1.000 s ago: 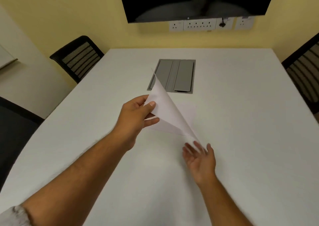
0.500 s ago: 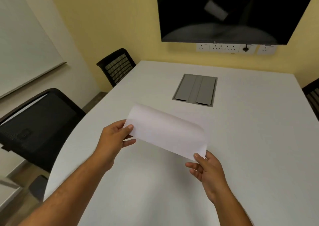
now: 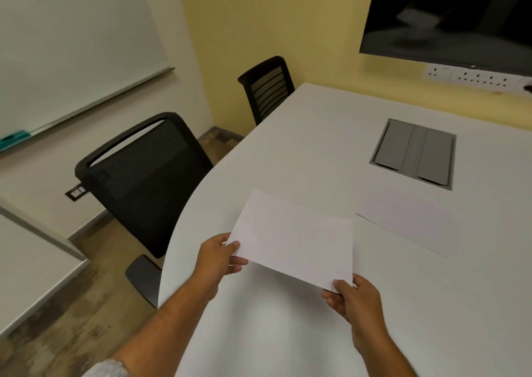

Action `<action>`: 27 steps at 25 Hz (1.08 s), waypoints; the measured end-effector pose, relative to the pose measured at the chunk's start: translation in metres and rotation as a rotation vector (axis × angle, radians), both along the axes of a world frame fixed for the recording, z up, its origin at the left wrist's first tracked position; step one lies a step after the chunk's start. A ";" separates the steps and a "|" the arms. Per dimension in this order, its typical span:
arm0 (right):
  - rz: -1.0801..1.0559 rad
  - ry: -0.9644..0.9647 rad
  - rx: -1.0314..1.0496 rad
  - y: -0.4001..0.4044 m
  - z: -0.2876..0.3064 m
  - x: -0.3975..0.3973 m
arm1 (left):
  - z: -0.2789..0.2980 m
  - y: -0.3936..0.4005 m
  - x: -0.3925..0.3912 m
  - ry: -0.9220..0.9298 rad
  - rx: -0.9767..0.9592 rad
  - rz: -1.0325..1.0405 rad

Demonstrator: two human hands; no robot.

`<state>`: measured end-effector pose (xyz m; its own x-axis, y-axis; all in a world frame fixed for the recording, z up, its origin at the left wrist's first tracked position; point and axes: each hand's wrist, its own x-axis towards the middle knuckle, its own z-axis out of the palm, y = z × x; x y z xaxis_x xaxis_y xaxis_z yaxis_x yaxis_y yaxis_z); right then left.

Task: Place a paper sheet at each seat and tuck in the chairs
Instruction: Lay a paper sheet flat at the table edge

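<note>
Bare table point(image 3: 273, 152) is lying open toward the left edge; beyond it the mesh chair point(image 3: 144, 175) is standing close, blocking passage there.

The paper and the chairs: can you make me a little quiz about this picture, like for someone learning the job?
1. True or false: both hands hold the lifted paper sheet.
2. Which chair is closer to the held sheet? A) the near mesh chair B) the far slatted chair
3. Fill in: the paper stack lies flat on the white ____.

Key:
1. True. The left hand pinches the sheet's left corner and the right hand pinches its right corner.
2. A.
3. Table, just in front of the grey cable hatch.
</note>
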<state>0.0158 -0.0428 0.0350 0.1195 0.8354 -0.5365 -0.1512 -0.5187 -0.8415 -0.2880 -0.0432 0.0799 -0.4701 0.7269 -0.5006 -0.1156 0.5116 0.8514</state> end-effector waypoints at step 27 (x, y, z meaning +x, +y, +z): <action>-0.088 -0.183 -0.239 0.065 -0.107 -0.236 | -0.166 0.057 -0.137 0.977 -0.251 -1.141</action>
<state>-0.2198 0.0227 -0.0716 0.2988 0.6701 -0.6795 -0.0615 -0.6970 -0.7144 -0.4254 0.0139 -0.0863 0.0568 0.8654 -0.4979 0.9684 0.0735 0.2383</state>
